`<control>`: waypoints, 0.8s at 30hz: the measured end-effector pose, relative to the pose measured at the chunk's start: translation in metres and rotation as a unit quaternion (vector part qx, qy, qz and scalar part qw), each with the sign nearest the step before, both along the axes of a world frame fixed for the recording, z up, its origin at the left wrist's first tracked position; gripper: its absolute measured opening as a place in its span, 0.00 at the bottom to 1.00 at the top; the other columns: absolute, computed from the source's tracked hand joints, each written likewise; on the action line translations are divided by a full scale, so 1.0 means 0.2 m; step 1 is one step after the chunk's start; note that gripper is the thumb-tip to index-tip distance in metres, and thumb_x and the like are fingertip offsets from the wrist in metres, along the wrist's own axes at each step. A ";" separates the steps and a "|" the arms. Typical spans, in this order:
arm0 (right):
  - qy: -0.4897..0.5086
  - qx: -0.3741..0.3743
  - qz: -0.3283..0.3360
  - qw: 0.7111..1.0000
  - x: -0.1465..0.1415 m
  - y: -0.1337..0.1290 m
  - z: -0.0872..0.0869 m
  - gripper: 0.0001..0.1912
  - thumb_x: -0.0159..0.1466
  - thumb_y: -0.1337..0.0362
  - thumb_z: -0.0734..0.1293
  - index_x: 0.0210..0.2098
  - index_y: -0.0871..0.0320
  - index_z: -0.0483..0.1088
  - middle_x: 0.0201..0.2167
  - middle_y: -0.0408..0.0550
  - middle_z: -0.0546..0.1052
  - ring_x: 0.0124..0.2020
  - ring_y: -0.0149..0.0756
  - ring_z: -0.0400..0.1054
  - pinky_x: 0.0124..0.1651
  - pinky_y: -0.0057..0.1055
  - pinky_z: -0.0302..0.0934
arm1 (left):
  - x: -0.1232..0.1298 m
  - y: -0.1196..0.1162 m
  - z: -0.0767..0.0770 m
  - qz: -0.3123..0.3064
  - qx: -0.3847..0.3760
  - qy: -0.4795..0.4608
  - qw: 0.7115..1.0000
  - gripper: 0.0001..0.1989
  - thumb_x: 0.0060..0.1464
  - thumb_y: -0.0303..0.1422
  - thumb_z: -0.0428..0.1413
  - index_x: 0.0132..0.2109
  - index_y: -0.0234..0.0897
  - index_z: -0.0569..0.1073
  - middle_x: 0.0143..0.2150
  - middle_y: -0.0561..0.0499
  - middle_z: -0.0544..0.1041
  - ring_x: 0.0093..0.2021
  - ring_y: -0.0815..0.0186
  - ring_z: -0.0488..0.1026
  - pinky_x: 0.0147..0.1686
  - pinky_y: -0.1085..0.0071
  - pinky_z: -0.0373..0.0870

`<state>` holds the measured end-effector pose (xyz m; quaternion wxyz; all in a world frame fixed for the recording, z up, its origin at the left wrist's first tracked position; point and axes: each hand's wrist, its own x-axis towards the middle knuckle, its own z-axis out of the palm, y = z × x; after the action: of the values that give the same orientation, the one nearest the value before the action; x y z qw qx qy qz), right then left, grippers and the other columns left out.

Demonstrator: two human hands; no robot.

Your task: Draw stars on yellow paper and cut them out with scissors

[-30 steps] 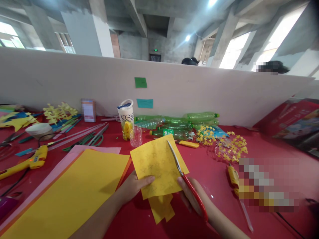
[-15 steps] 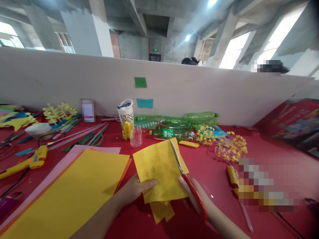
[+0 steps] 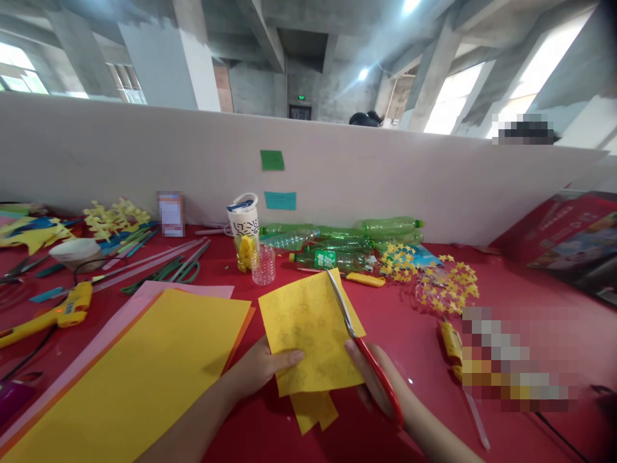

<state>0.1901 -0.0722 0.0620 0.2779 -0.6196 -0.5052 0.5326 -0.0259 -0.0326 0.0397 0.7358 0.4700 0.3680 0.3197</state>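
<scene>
My left hand (image 3: 270, 363) grips the lower left edge of a yellow sheet (image 3: 303, 341), thumb on top, fingers hidden beneath. Faint star outlines are drawn on the sheet. Red-handled scissors (image 3: 378, 376) are in my right hand (image 3: 380, 379), their metal blades lying along the sheet's right side, pointing away from me. One blade shows over the paper; whether the blades are parted I cannot tell. Below the sheet, smaller yellow paper pieces (image 3: 311, 411) lie near the red table (image 3: 260, 424). A stack of yellow, orange and pink sheets (image 3: 144, 360) is left of my left hand.
Several green bottles (image 3: 332, 260), a white cup (image 3: 243, 222) and a clear plastic piece (image 3: 263, 265) stand or lie at the back. Yellow stars (image 3: 448, 286) and a glue gun (image 3: 452, 344) are at right. Another glue gun (image 3: 72, 305) and scissors (image 3: 190, 263) lie left.
Almost everything stays in place. The yellow sheet's far edge has shifted very slightly, and the scissors' handle sits a touch further to the right.
</scene>
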 end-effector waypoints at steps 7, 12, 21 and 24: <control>-0.006 0.021 0.009 1.000 0.01 0.02 -0.02 0.24 0.58 0.41 0.58 0.24 0.56 0.56 0.06 0.33 0.56 0.08 0.24 0.51 0.12 0.21 0.45 | 0.00 0.01 -0.02 0.041 -0.017 0.008 0.999 0.25 0.45 0.34 0.62 0.51 0.34 0.71 0.48 0.39 0.76 0.49 0.47 0.72 0.49 0.54 0.67; 0.033 0.092 0.004 0.995 0.05 0.05 -0.08 0.24 0.57 0.44 0.61 0.20 0.56 0.55 0.10 0.35 0.59 0.11 0.23 0.52 0.15 0.22 0.46 | -0.02 0.01 -0.01 -0.017 -0.038 -0.020 0.999 0.23 0.46 0.29 0.60 0.52 0.34 0.70 0.50 0.40 0.75 0.49 0.48 0.72 0.48 0.55 0.67; 0.115 0.133 -0.081 0.981 0.10 0.08 -0.15 0.16 0.57 0.55 0.66 0.23 0.57 0.59 0.08 0.35 0.61 0.10 0.25 0.54 0.14 0.22 0.45 | -0.06 -0.01 0.00 -0.137 -0.073 -0.036 0.987 0.26 0.44 0.28 0.61 0.53 0.37 0.69 0.49 0.42 0.75 0.49 0.50 0.72 0.48 0.56 0.66; 0.157 0.178 -0.189 0.953 0.12 0.11 -0.17 0.15 0.57 0.54 0.66 0.24 0.56 0.59 0.08 0.35 0.61 0.09 0.26 0.54 0.13 0.22 0.46 | -0.08 0.03 0.00 -0.083 -0.044 -0.149 0.984 0.23 0.50 0.38 0.57 0.53 0.36 0.70 0.51 0.41 0.74 0.51 0.51 0.70 0.50 0.58 0.64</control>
<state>0.2135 -0.0508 0.0282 0.5551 -0.5531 -0.4153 0.4620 -0.0420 -0.0275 0.0392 0.8265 0.4127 0.2280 0.3076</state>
